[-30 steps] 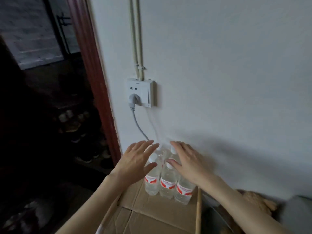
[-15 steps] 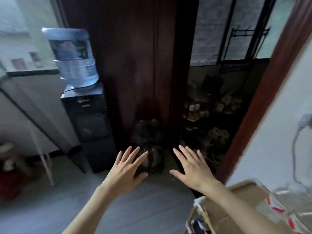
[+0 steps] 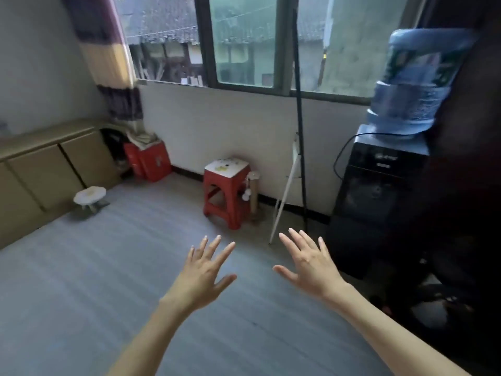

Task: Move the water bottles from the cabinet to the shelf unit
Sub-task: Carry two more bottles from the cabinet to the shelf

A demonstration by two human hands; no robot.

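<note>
Both hands are empty. The left hand (image 3: 207, 270) and the right hand (image 3: 309, 263) are held out over the grey floor (image 3: 108, 280), fingers spread and straight, gripping nothing. No water bottles show anywhere in view, so I cannot tell where they lie now.

Judging by that, this is a walk between loads: the person faces the room, heading for more bottles. The low tan cabinet (image 3: 40, 169) along the left wall is the likely source; its doors look closed, though blur makes that uncertain. No shelf unit is in view.

The next move calls for crossing the floor to the left, bending low to the cabinet, and pulling a door open before any bottle can be gripped. With two free hands, more than one bottle could be carried per trip.

Around: a red stool (image 3: 227, 191) stands near the far wall under the window (image 3: 244, 42), with a small post just beside it. Red boxes (image 3: 149, 161) sit in the far left corner below a curtain (image 3: 108, 58). A small white stand (image 3: 89, 198) sits on the floor just in front of the cabinet, and may get in the way of a door or a foot. A black pole (image 3: 299, 118) leans by the wall, and a water dispenser (image 3: 379, 172) with a blue jug (image 3: 412, 80) stands at the right.
</note>
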